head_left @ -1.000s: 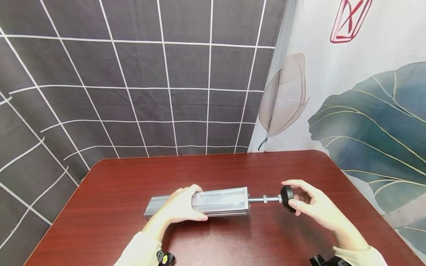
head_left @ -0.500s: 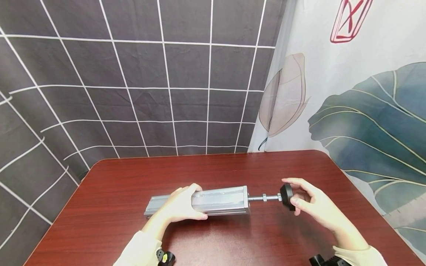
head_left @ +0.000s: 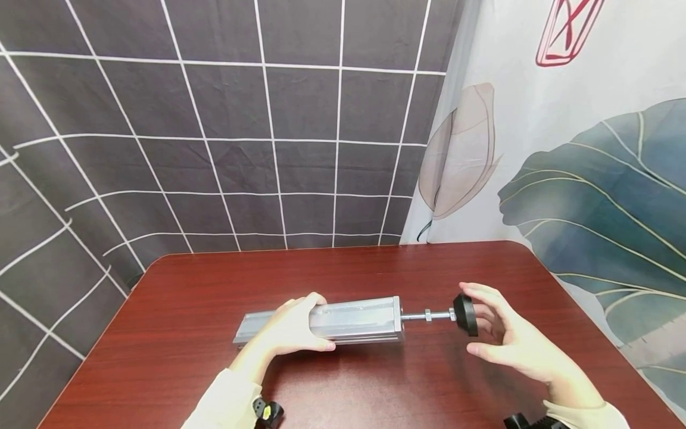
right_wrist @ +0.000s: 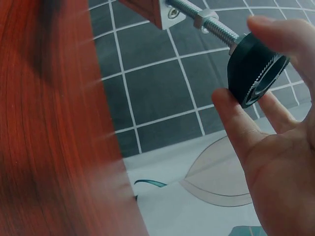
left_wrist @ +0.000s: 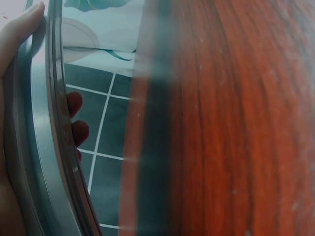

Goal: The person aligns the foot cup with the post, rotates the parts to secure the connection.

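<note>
While the left hand (head_left: 292,328) grips the metal profile (head_left: 356,319) over the table (head_left: 343,387), its long axis running left to right, the threaded rod (head_left: 415,317) ends in a black foot (head_left: 465,314) just left of the right hand (head_left: 514,339), the nearer one, whose bent fingers spread loosely around it, pinching nothing; whether they touch, I cannot tell.

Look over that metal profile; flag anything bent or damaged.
Nothing stands out: the threaded rod looks straight between metal profile and black foot, without visible damage. The left hand covers part of the profile.
</note>
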The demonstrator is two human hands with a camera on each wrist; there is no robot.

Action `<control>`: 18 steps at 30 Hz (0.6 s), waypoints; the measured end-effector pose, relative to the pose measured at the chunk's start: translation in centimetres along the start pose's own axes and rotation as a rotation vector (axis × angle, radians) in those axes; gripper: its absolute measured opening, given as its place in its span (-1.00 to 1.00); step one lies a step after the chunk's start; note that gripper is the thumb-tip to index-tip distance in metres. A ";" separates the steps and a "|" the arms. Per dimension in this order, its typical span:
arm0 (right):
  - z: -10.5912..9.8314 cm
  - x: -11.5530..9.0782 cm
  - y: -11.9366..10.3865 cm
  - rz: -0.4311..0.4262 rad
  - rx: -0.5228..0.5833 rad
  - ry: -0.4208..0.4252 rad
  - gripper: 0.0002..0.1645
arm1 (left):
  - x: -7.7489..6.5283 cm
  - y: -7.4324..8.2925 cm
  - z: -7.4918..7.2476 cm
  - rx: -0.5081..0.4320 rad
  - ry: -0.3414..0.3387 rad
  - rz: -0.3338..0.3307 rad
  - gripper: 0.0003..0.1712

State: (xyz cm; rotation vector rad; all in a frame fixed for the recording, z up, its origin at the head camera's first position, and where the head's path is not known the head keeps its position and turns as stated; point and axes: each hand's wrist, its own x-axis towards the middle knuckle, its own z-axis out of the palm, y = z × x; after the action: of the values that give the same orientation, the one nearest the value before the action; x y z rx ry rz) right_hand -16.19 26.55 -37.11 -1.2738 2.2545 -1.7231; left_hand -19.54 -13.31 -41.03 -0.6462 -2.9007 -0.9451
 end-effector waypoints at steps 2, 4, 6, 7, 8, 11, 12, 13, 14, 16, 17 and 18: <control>0.0 0.1 0.1 -0.055 0.006 -0.006 0.00 | 0.0 0.0 0.0 -0.006 -0.004 0.000 -0.18; -0.1 0.1 0.0 -0.045 -0.022 0.001 -0.05 | 0.0 0.0 0.0 -0.010 -0.005 0.002 -0.18; -0.1 0.1 -0.3 -0.011 -0.064 0.018 -0.10 | 0.0 0.1 0.0 -0.013 -0.007 0.004 -0.18; -0.1 0.1 -0.4 0.000 -0.078 0.025 -0.11 | 0.0 0.1 0.0 -0.013 -0.007 0.004 -0.18; -0.1 0.1 -0.5 0.020 -0.083 0.029 -0.11 | 0.0 0.1 0.0 -0.012 -0.007 0.005 -0.18; -0.1 0.2 -0.7 0.046 -0.098 0.052 -0.11 | -0.1 0.1 0.0 -0.012 -0.010 0.001 -0.19; 0.0 0.2 -0.7 0.059 -0.106 0.065 -0.10 | -0.1 0.0 0.0 -0.010 -0.009 0.000 -0.19; 0.0 0.1 -0.8 0.080 -0.116 0.082 -0.10 | -0.1 0.0 0.0 -0.009 -0.009 0.000 -0.19; 0.0 0.1 -0.9 0.106 -0.136 0.104 -0.10 | -0.1 0.0 0.0 -0.006 -0.009 0.000 -0.19; 0.2 0.1 -1.0 0.135 -0.183 0.155 -0.10 | -0.1 0.0 0.1 -0.001 -0.007 0.002 -0.19; 0.3 0.2 -1.0 0.147 -0.204 0.179 -0.11 | -0.2 0.0 0.1 0.001 -0.007 0.003 -0.19; 0.3 0.2 -1.1 0.155 -0.225 0.201 -0.11 | -0.2 0.0 0.1 0.004 -0.006 0.006 -0.19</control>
State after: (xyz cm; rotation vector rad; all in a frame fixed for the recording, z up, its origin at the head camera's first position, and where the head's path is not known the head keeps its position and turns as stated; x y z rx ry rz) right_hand -15.57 26.08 -36.28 -0.9607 2.6456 -1.6496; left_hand -19.36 -13.29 -41.14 -0.6580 -2.9040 -0.9386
